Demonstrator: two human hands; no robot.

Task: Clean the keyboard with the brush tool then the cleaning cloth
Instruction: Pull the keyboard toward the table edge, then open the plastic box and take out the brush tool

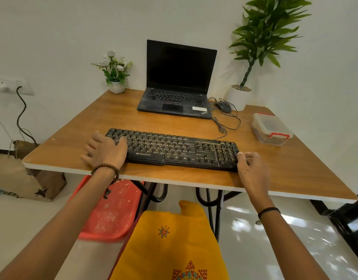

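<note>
From the head view, the black keyboard (174, 148) lies along the near edge of the wooden table (89, 122), in front of an open laptop (179, 77) (screen dark). The left hand (105, 150) rests on its left end, fingers spread and thumb lying over the keys. The right hand (253, 168) sits at its right end, fingers loosely curled and thumb touching the corner; whether it pinches the edge I cannot tell.

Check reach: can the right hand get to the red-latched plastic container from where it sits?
Probably yes. The right hand is at the keyboard's right end, the container lies farther back and to the right, and only bare table shows between them.
</note>
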